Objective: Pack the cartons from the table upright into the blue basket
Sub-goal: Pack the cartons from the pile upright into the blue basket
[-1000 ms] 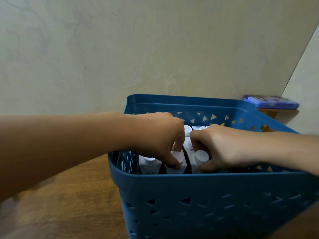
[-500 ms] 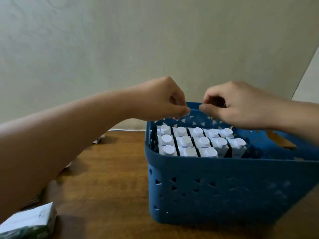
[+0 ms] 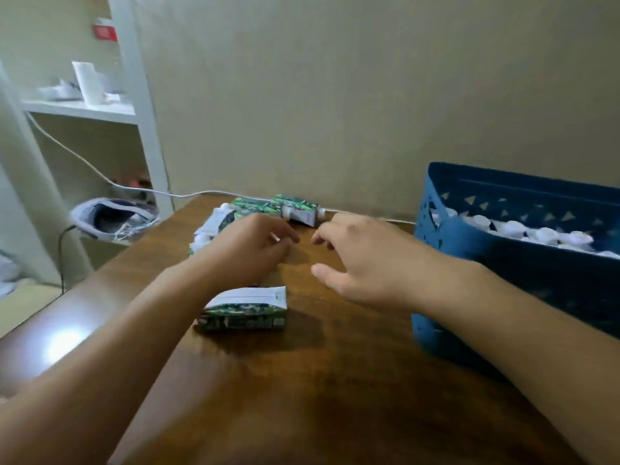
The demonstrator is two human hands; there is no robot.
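Green cartons [image 3: 268, 207] lie on their sides at the table's [image 3: 335, 380] far edge, one carton [image 3: 245, 308] nearer you. Your hands have left the blue basket [image 3: 503, 263] on the right. Beige wall behind. Your left hand [image 3: 248, 245] and right hand [image 3: 362, 260] hover loosely open, empty.

No print can be read — the carton [image 3: 245, 308] faces are green-and-white blur — too soft.
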